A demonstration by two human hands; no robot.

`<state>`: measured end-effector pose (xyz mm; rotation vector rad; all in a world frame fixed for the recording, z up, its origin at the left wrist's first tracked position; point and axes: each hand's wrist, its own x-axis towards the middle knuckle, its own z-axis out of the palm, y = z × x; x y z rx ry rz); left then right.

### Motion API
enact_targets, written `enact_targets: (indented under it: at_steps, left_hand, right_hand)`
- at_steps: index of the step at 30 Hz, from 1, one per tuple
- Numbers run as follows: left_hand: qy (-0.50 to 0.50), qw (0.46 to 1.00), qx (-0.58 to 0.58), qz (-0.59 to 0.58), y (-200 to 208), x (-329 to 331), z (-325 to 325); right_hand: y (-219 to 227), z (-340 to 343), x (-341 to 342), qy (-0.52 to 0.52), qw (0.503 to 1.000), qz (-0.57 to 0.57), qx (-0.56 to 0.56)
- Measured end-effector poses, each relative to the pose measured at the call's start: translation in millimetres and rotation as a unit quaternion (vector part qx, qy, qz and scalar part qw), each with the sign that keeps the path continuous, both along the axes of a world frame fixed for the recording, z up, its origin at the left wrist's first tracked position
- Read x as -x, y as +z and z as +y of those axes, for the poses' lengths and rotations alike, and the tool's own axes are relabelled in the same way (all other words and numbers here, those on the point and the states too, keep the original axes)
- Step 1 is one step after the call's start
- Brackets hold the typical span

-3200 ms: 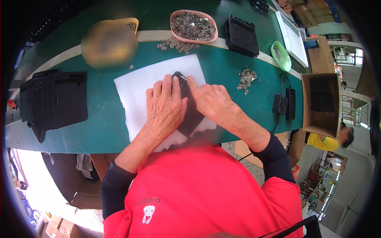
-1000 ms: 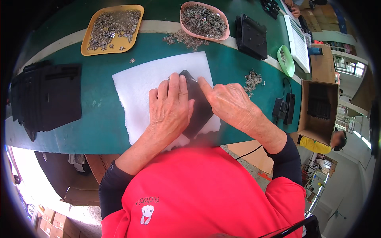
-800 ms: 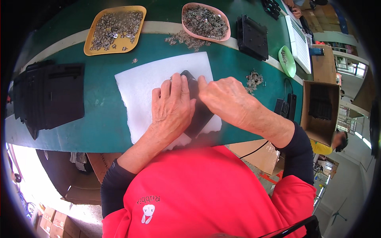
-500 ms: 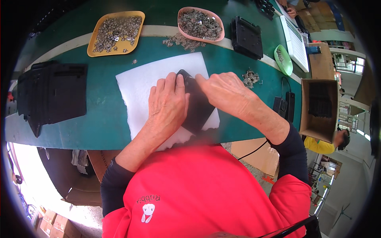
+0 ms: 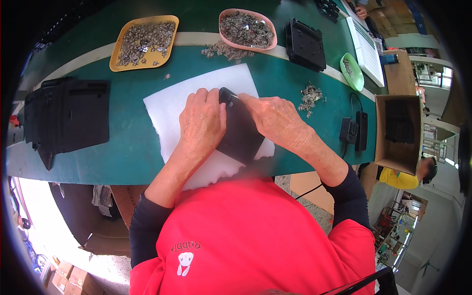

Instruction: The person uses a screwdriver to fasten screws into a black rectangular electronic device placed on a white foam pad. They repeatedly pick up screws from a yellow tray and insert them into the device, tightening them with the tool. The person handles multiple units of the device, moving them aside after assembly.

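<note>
A flat black plastic panel [image 5: 242,129] lies tilted on a white foam sheet [image 5: 169,105] in front of me. My left hand [image 5: 202,118] is closed along its left edge, fingers pointing away from me. At the panel's far right edge, my right hand [image 5: 279,118] is closed with the fingers curled under. A small shiny sliver [image 5: 235,97] shows by its fingertips near the panel's far corner; what the fingers hold is hidden.
Small metal clips fill a yellow tray [image 5: 116,55], a pink tray [image 5: 248,47] and a green bowl [image 5: 357,81]. Loose clips [image 5: 309,96] lie right. Black plastic housings [image 5: 73,113] [image 5: 305,45] stand on both sides. A black adapter [image 5: 361,130] and cardboard box [image 5: 398,160] are far right.
My right hand and forearm have swung slightly down and inward, with the fingers turned at the panel's edge. My left hand has slid a little left, baring more of the panel.
</note>
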<state>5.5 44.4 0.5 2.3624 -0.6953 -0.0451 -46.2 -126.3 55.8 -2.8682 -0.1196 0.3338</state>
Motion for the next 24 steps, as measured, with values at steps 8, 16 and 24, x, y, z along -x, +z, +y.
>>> enact_targets:
  at_steps: [8, 16, 24]
  left_hand:
    - [0.001, 1.000, -0.005, 0.006, 2, 0, -2]
    - [-0.005, 1.000, -0.007, 0.019, 5, -2, -1]
    - [-0.013, 0.999, -0.010, 0.030, 5, -5, -1]
  right_hand:
    - [-3, 0, 1, 0.013, 0.999, -0.017, 0.039]
    - [4, 11, -10, -0.009, 0.999, 0.046, 0.027]
    - [17, 26, -14, -0.026, 0.997, 0.049, 0.050]
